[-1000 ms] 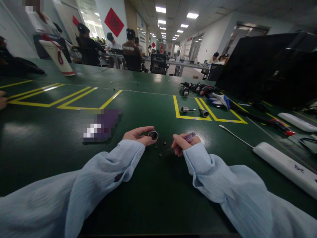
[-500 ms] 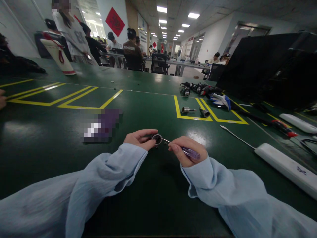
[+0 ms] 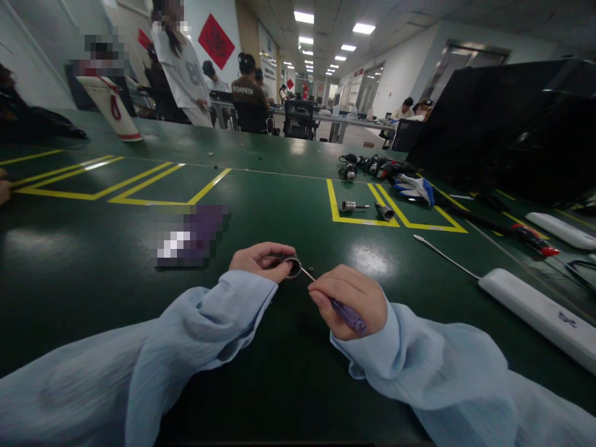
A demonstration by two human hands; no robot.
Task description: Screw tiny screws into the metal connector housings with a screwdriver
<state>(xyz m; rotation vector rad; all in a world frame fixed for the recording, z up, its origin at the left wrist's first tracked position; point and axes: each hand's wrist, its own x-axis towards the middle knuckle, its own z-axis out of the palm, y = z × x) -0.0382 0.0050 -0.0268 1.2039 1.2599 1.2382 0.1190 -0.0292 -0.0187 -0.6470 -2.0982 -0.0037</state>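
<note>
Between thumb and fingers, my left hand (image 3: pixel 261 261) pinches a round metal ring-shaped part (image 3: pixel 293 267), its open side turned to the right. My right hand (image 3: pixel 351 301) is closed around the purple handle of a small screwdriver (image 3: pixel 347 315). The thin shaft points up and left, and its tip reaches the rim or inside of the metal part; I cannot tell which. A tiny dark nut-like piece (image 3: pixel 310 269) lies on the green table just right of the metal part.
Two metal socket-like parts, one with a shaft (image 3: pixel 354 206) and one tilted (image 3: pixel 385 212), lie within yellow tape. Beyond are dark tools (image 3: pixel 361 166) and a glove (image 3: pixel 415 189). A white power strip (image 3: pixel 535 313) is at right, a blurred purple object (image 3: pixel 205 233) at left.
My right hand has lowered slightly and the screwdriver now slants more steeply. The metal part has shifted a little left and down. In the background, a standing person has moved right.
</note>
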